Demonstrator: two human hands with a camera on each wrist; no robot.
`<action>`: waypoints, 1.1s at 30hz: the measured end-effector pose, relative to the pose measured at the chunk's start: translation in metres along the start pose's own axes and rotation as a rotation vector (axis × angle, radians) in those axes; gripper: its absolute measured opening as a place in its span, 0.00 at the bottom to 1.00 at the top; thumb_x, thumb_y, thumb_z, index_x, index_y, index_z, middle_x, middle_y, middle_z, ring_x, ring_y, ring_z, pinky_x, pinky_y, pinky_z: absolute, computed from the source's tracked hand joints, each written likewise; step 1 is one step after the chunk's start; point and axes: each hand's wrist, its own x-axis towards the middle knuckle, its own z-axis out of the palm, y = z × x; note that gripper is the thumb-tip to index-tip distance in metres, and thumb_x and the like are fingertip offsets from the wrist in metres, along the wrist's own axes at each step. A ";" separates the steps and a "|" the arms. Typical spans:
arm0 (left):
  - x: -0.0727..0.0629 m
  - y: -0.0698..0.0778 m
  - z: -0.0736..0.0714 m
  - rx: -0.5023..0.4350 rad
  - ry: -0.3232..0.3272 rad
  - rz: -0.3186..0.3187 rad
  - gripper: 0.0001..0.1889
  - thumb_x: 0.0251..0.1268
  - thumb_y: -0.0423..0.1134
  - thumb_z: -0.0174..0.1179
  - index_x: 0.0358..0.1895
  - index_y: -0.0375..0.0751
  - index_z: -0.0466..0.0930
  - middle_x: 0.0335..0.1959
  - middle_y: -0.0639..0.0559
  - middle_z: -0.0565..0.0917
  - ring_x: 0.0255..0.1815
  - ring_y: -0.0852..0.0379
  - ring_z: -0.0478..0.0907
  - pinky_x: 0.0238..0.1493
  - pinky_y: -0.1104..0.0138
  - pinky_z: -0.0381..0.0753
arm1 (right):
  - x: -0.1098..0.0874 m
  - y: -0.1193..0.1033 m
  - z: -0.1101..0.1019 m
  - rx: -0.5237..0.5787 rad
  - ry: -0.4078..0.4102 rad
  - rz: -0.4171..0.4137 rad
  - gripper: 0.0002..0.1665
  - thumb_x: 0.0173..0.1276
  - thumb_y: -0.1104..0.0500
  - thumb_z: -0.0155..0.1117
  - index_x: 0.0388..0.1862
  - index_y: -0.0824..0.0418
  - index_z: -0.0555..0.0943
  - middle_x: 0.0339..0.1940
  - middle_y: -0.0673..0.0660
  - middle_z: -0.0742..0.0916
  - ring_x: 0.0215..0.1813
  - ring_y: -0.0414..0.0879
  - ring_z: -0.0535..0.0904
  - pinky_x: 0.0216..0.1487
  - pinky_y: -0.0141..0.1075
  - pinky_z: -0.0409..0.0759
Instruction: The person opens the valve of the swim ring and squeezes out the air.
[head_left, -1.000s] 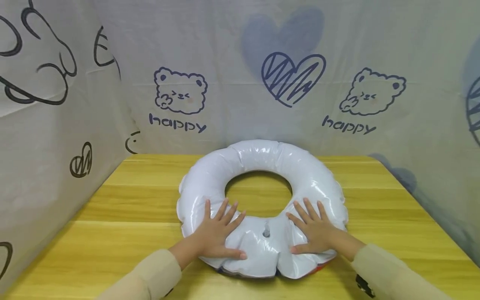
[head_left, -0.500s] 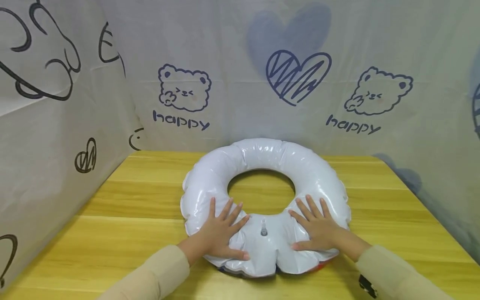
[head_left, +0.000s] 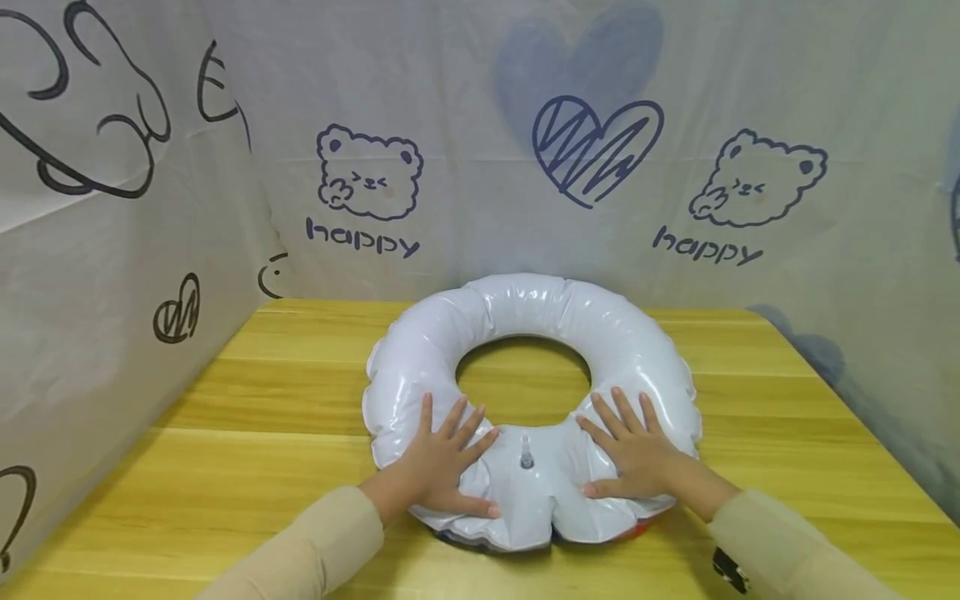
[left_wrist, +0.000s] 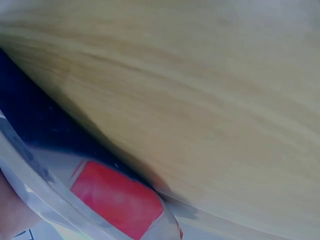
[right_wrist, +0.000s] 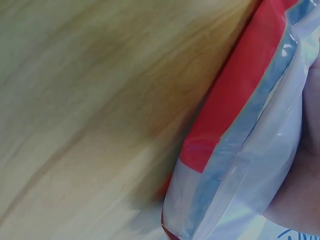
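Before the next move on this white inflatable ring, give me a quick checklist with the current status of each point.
1. Left hand placed on the white inflatable ring: ok, fingers spread on its near left part.
2. Right hand placed: ok, fingers spread on the near right part.
3. Valve uncovered: ok, it shows between the two hands.
4. Valve sealed or open: cannot tell, too small to make out.
5. Ring's near section smooth and full: not ok, it is creased, with a notch in its edge.
6. Ring lying on the table: ok.
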 end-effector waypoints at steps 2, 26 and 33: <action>0.000 -0.001 -0.001 -0.005 -0.010 -0.003 0.51 0.47 0.80 0.41 0.73 0.55 0.49 0.75 0.45 0.50 0.75 0.38 0.44 0.64 0.32 0.36 | 0.001 -0.001 -0.001 0.002 -0.003 0.000 0.57 0.54 0.27 0.55 0.72 0.62 0.56 0.74 0.71 0.49 0.73 0.71 0.33 0.65 0.66 0.23; 0.006 0.004 -0.007 0.090 -0.092 -0.048 0.53 0.42 0.84 0.37 0.73 0.59 0.48 0.75 0.48 0.51 0.76 0.41 0.44 0.65 0.33 0.36 | 0.004 -0.008 -0.004 -0.051 -0.053 0.019 0.58 0.54 0.28 0.57 0.72 0.63 0.56 0.74 0.72 0.49 0.73 0.72 0.34 0.65 0.67 0.25; 0.004 0.007 -0.011 0.098 -0.081 -0.050 0.53 0.43 0.83 0.38 0.73 0.59 0.50 0.75 0.48 0.53 0.75 0.41 0.45 0.65 0.34 0.38 | 0.003 -0.009 -0.003 -0.061 -0.049 0.017 0.58 0.53 0.28 0.57 0.71 0.64 0.57 0.74 0.73 0.50 0.73 0.72 0.35 0.65 0.67 0.27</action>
